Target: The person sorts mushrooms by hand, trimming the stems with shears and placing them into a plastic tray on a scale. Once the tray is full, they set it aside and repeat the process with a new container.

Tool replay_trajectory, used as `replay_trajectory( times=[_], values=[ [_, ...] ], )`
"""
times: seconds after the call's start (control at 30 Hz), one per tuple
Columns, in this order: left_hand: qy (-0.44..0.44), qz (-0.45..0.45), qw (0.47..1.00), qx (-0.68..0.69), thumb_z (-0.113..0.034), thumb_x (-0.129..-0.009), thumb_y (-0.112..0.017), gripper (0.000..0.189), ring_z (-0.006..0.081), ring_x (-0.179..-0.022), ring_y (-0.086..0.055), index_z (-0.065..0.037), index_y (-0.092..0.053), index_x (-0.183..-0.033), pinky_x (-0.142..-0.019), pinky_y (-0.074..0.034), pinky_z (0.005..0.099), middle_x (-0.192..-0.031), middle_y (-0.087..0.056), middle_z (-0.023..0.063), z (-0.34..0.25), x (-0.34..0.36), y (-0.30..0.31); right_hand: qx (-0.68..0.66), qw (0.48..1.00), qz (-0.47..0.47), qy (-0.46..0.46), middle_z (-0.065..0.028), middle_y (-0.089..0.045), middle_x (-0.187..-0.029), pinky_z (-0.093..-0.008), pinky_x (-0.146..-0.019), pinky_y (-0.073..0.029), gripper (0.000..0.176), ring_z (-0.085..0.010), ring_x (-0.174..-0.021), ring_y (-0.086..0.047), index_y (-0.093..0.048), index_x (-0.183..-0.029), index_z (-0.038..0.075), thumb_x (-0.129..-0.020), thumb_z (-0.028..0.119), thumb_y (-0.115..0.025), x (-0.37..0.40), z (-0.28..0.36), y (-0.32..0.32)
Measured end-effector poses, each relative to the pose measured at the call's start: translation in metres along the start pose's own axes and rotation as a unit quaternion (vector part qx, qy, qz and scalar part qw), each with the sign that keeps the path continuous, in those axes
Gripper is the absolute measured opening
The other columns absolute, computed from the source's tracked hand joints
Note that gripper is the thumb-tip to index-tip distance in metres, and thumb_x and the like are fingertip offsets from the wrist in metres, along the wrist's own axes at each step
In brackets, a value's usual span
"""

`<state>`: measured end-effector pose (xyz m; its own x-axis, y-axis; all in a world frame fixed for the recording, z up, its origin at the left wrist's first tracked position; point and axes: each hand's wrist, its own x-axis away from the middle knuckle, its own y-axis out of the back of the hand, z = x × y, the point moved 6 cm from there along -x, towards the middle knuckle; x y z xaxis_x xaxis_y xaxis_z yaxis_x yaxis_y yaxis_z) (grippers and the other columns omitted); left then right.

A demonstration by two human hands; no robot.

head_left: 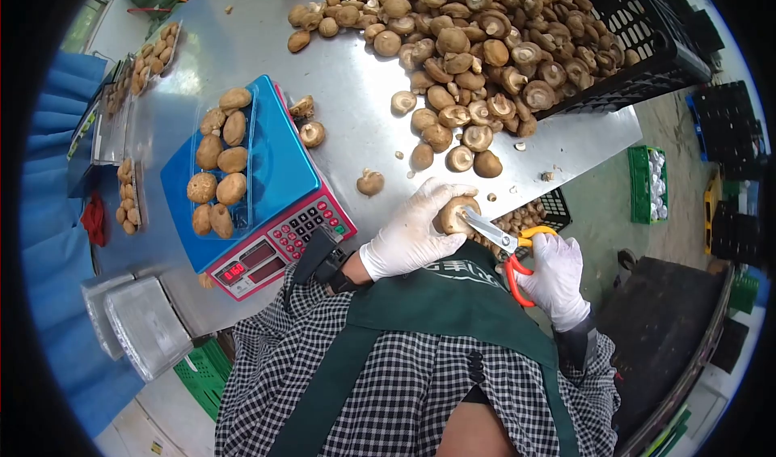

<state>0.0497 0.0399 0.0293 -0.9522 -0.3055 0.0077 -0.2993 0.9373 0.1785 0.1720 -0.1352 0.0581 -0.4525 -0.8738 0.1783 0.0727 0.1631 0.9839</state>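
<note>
In a white glove, my left hand grips a brown mushroom with its pale underside turned toward the scissors. My right hand, also gloved, is closed around scissors with one yellow and one red handle. Their blades reach the mushroom's stem. To the left, a clear plastic tray of several mushrooms rests on a blue-topped scale, whose red display seems to read 0.160. A large pile of loose mushrooms spreads over the metal table beyond my hands.
A black crate lies tipped at the pile's right. Below the table edge sits another crate with mushrooms. Filled trays line the far left, near stacked clear trays. A green crate stands on the floor at right.
</note>
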Motion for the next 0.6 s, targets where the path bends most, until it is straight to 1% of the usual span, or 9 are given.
replay_trajectory(
  times=[0.13, 0.2, 0.27, 0.33, 0.4, 0.43, 0.47, 0.53, 0.6],
  values=[
    [0.009, 0.010, 1.000, 0.019, -0.014, -0.080, -0.072, 0.055, 0.0260, -0.119, -0.050, -0.009, -0.052, -0.132, -0.106, -0.037, 0.0369, -0.122, -0.051, 0.0109, 0.001, 0.000, -0.001, 0.010, 1.000, 0.008, 0.017, -0.0118, -0.058, -0.070, -0.0401, -0.064, -0.043, 0.062, -0.0301, -0.066, -0.058, -0.054, -0.076, 0.005, -0.067, 0.063, -0.073, 0.004, -0.005, -0.011],
    [0.013, 0.017, 0.999, 0.025, -0.015, -0.081, -0.072, 0.056, 0.0247, -0.119, -0.049, -0.008, -0.052, -0.132, -0.107, -0.036, 0.0364, -0.122, -0.051, 0.0103, 0.004, 0.000, -0.002, -0.032, 0.999, -0.007, 0.027, -0.0109, -0.057, -0.066, -0.0399, -0.059, -0.045, 0.060, -0.0303, -0.061, -0.059, -0.053, -0.073, 0.006, -0.067, 0.060, -0.075, 0.005, -0.007, -0.013],
    [0.018, 0.021, 0.999, 0.031, -0.016, -0.081, -0.072, 0.056, 0.0234, -0.120, -0.049, -0.008, -0.051, -0.133, -0.107, -0.036, 0.0359, -0.123, -0.051, 0.0097, 0.005, 0.000, -0.001, -0.053, 0.998, -0.008, 0.023, -0.0106, -0.058, -0.066, -0.0397, -0.058, -0.045, 0.058, -0.0302, -0.061, -0.059, -0.055, -0.075, 0.005, -0.067, 0.059, -0.076, 0.005, -0.011, -0.013],
    [0.042, 0.016, 0.996, 0.075, -0.018, -0.082, -0.073, 0.057, 0.0208, -0.121, -0.048, -0.007, -0.051, -0.133, -0.107, -0.035, 0.0346, -0.122, -0.050, 0.0088, 0.006, 0.000, 0.001, -0.075, 0.997, -0.007, 0.019, -0.0103, -0.058, -0.067, -0.0395, -0.057, -0.046, 0.057, -0.0301, -0.061, -0.059, -0.057, -0.077, 0.005, -0.067, 0.058, -0.077, 0.005, -0.016, -0.013],
    [0.041, 0.008, 0.995, 0.087, -0.018, -0.082, -0.073, 0.057, 0.0201, -0.120, -0.047, -0.007, -0.051, -0.134, -0.107, -0.034, 0.0340, -0.121, -0.050, 0.0085, 0.003, 0.000, 0.004, -0.136, 0.990, -0.018, -0.029, -0.0096, -0.060, -0.068, -0.0390, -0.059, -0.046, 0.055, -0.0295, -0.063, -0.060, -0.062, -0.084, 0.006, -0.067, 0.056, -0.078, 0.007, -0.026, -0.014],
    [0.040, 0.004, 0.994, 0.097, -0.018, -0.082, -0.073, 0.058, 0.0194, -0.120, -0.047, -0.008, -0.051, -0.134, -0.107, -0.034, 0.0335, -0.121, -0.050, 0.0082, 0.002, 0.000, 0.005, -0.116, 0.993, -0.010, -0.031, -0.0099, -0.062, -0.076, -0.0387, -0.068, -0.045, 0.058, -0.0287, -0.072, -0.062, -0.063, -0.092, 0.005, -0.066, 0.054, -0.079, 0.006, -0.027, -0.012],
    [0.040, 0.004, 0.994, 0.097, -0.018, -0.082, -0.073, 0.058, 0.0194, -0.120, -0.047, -0.008, -0.051, -0.134, -0.107, -0.034, 0.0335, -0.121, -0.050, 0.0082, 0.002, 0.001, 0.006, -0.116, 0.993, -0.010, -0.031, -0.0099, -0.062, -0.076, -0.0387, -0.068, -0.045, 0.058, -0.0287, -0.072, -0.062, -0.063, -0.092, 0.005, -0.066, 0.054, -0.079, 0.004, -0.026, -0.008],
    [0.043, 0.006, 0.995, 0.086, -0.018, -0.082, -0.073, 0.058, 0.0200, -0.120, -0.047, -0.008, -0.051, -0.134, -0.107, -0.033, 0.0334, -0.120, -0.050, 0.0084, 0.002, 0.000, 0.005, -0.092, 0.996, -0.019, -0.001, -0.0103, -0.062, -0.086, -0.0389, -0.077, -0.042, 0.060, -0.0279, -0.082, -0.061, -0.062, -0.093, 0.004, -0.065, 0.054, -0.079, 0.000, -0.022, 0.000],
    [0.034, 0.002, 0.996, 0.079, -0.017, -0.082, -0.073, 0.057, 0.0200, -0.119, -0.048, -0.008, -0.051, -0.134, -0.107, -0.033, 0.0334, -0.119, -0.050, 0.0084, 0.003, 0.000, 0.006, -0.080, 0.997, -0.015, -0.008, -0.0104, -0.061, -0.088, -0.0392, -0.078, -0.041, 0.061, -0.0279, -0.084, -0.060, -0.061, -0.093, 0.004, -0.064, 0.054, -0.079, -0.002, -0.022, 0.001]
  ],
)
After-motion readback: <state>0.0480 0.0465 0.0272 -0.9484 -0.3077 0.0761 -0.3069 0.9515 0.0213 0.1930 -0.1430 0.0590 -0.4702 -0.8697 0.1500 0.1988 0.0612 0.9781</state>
